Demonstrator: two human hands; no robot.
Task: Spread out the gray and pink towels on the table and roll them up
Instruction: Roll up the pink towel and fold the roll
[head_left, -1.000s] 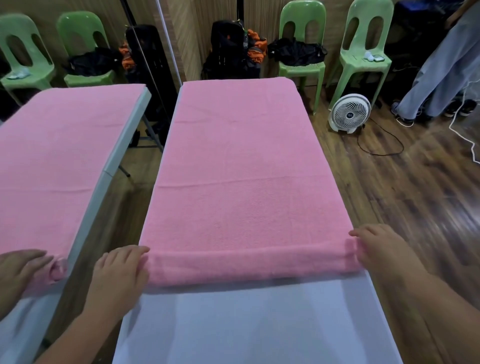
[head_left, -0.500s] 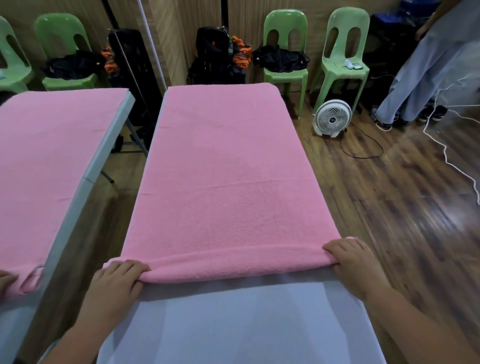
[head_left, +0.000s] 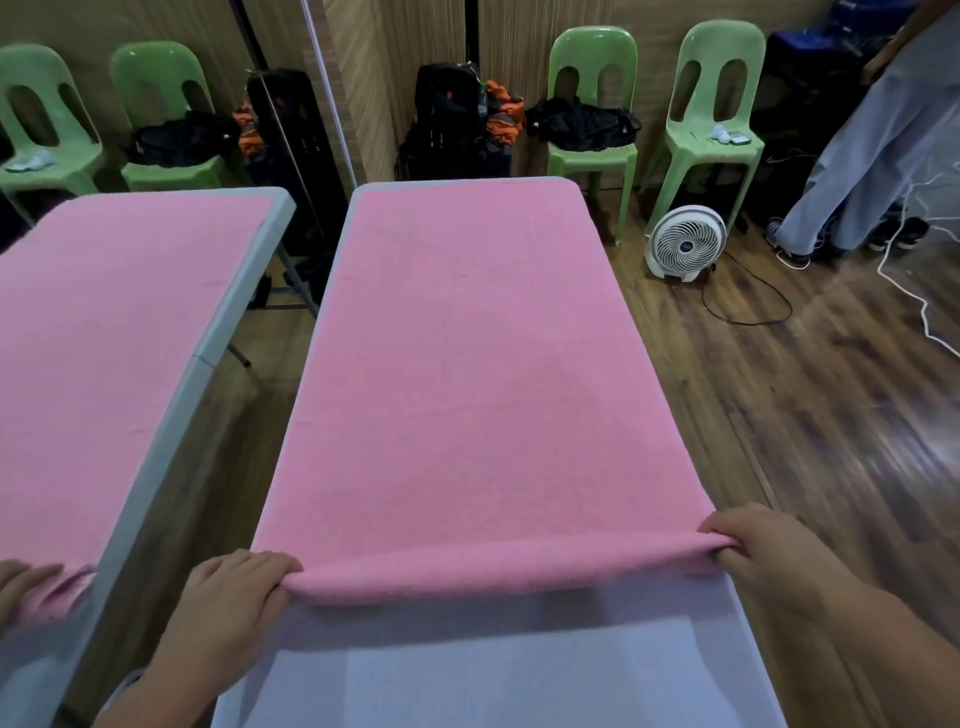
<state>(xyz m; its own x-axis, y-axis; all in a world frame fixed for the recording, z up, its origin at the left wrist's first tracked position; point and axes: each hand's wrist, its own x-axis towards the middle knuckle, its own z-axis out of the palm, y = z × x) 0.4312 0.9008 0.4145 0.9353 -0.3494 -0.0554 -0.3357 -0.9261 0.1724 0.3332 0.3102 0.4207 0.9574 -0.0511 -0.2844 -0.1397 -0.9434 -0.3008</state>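
Observation:
A pink towel (head_left: 467, 374) lies spread lengthwise over the white table (head_left: 519, 675). Its near edge is turned into a thin roll (head_left: 498, 571) that runs across the table's width. My left hand (head_left: 228, 608) holds the roll's left end, fingers curled over the top. At the right end, my right hand (head_left: 769, 561) grips the roll with fingers over it and the thumb under. Bare table top shows between the roll and me. No gray towel is in view.
A mirror panel (head_left: 130, 338) on the left repeats the table, towel and a hand. Green chairs (head_left: 592, 135) and black bags (head_left: 457, 124) line the far wall. A white floor fan (head_left: 684, 243) with its cord stands right of the table. A person's legs (head_left: 872, 171) are at far right.
Both hands have gone from lying over the roll's ends to curling round them. The roll looks tighter and thinner. The head view has shifted slightly.

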